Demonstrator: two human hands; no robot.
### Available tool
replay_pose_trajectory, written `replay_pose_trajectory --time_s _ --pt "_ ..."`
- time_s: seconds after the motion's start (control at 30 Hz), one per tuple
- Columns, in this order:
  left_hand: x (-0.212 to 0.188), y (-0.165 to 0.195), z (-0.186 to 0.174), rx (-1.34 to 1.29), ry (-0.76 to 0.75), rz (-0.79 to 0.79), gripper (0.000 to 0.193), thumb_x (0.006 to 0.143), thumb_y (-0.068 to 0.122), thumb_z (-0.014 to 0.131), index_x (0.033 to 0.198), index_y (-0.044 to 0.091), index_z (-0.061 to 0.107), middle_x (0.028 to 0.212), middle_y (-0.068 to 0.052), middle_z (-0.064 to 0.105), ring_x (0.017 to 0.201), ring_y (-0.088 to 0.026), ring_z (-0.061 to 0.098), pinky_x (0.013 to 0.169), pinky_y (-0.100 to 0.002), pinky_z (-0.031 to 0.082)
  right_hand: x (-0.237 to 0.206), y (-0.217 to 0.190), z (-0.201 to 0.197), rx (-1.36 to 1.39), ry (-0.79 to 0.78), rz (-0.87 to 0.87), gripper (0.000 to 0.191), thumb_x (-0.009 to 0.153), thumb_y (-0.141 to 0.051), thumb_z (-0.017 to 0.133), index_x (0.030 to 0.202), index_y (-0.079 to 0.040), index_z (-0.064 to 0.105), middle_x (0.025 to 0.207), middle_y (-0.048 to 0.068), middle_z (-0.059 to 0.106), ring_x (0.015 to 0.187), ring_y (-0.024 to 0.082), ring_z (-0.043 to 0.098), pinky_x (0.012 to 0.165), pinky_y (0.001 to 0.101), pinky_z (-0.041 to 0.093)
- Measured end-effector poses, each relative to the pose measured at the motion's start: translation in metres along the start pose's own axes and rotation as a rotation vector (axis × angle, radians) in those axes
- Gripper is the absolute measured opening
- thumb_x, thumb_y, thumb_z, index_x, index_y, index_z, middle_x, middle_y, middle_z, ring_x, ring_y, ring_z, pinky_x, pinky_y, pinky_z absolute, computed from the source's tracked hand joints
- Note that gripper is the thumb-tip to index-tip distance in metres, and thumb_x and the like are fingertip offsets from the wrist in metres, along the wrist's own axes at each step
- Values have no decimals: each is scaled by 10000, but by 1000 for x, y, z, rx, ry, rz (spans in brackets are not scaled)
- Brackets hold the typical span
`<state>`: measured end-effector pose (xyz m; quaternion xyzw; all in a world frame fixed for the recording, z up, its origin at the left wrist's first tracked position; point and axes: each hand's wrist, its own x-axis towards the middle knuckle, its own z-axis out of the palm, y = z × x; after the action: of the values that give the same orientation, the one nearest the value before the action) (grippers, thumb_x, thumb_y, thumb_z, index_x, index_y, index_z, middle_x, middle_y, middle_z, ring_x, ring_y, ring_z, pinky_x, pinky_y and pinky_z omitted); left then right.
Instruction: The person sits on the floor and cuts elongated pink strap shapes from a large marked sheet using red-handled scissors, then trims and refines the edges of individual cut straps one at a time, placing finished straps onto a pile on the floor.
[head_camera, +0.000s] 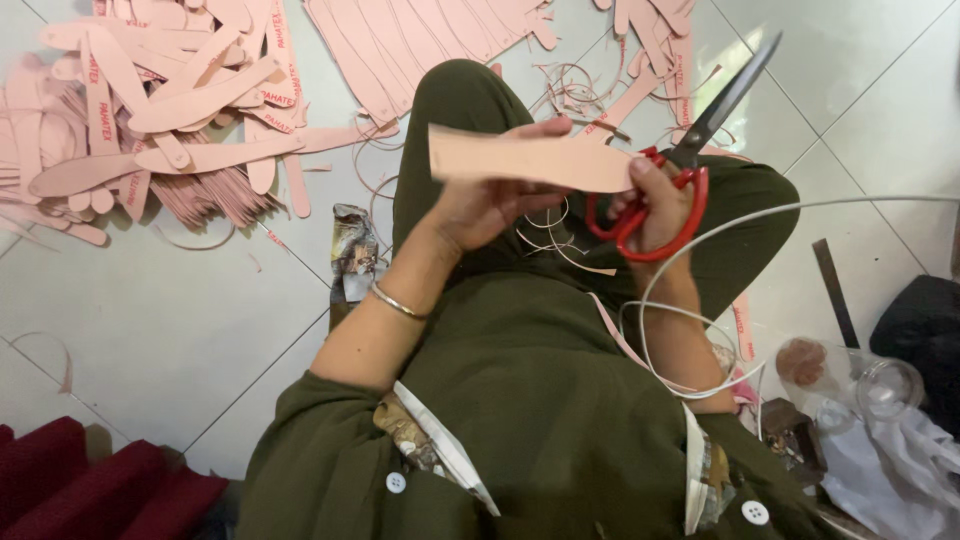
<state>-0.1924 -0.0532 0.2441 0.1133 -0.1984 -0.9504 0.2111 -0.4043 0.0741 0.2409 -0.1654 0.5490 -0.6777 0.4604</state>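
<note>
The person sits on the white tiled floor (180, 330) in dark green clothes, and both hands are raised over the lap. The left hand (480, 205) pinches a flat pale pink strip of stiff material (530, 160) by its lower edge, thumb on top and the other fingers closed beneath it, so the strip lies almost level across the middle of the view. The right hand (655, 200), at about 3 o'clock from the strip, has its fingers closed through the loops of a pair of red-handled scissors (690, 150); the dark blades point up toward 1 o'clock and seem nearly closed, with the right end of the strip at the root of the blades. To cut well here, I judge that the strip should stay flat and tight near the blades, and the left hand should feed it slowly while the scissors keep one angle, so the edge comes out smooth and not jagged. The left fingers should stay well apart from the blades. At 10 to 12 o'clock on the floor lies a big heap of pink cut pieces with rounded ends (190, 90), some with red print, and thin curled pink trimmings (565, 90) lie near the knee. A white cable (800, 210) curves over the right forearm, and it could catch the scissors arm.
</note>
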Motion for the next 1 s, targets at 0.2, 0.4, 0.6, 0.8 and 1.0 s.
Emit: replay_pose_trajectory --time_s 0.2,0.4,0.6,0.8,1.0 --pt "6 -60 6 472 78 351 447 1007 145 730 1418 27 600 1163 -39 715 968 -99 647 870 -270 558 -21 23 30 -164 -62 -90 160 990 -163 620 1069 -53 706 797 -9 649 673 93 576 601 241 463" --pt "5 -54 -6 357 324 485 172 1007 104 717 1087 -47 722 952 -89 742 801 -135 689 743 -277 594 -22 24 21 -136 -255 -57 279 1045 -240 590 1047 33 649 792 22 589 681 139 564 613 270 473" --pt "-1 -44 9 173 392 458 169 953 79 711 1069 -44 699 952 -122 755 811 -195 747 741 -317 642 -30 31 20 -282 -482 -31 486 1001 -364 585 1305 15 554 966 50 579 885 155 589 786 299 499" --pt "-4 -43 12 210 420 472 189 979 111 736 1092 -39 713 981 -120 750 848 -159 730 755 -289 622 -32 24 29 -471 -598 -90 549 1013 -451 575 1299 18 561 966 51 584 849 139 537 762 281 466" --pt "-2 -47 7 175 444 430 201 965 136 743 1082 -27 729 952 -124 768 810 -151 728 718 -278 614 -34 28 27 -441 -592 -39 550 1012 -470 597 1276 9 548 966 52 582 844 141 535 763 284 467"
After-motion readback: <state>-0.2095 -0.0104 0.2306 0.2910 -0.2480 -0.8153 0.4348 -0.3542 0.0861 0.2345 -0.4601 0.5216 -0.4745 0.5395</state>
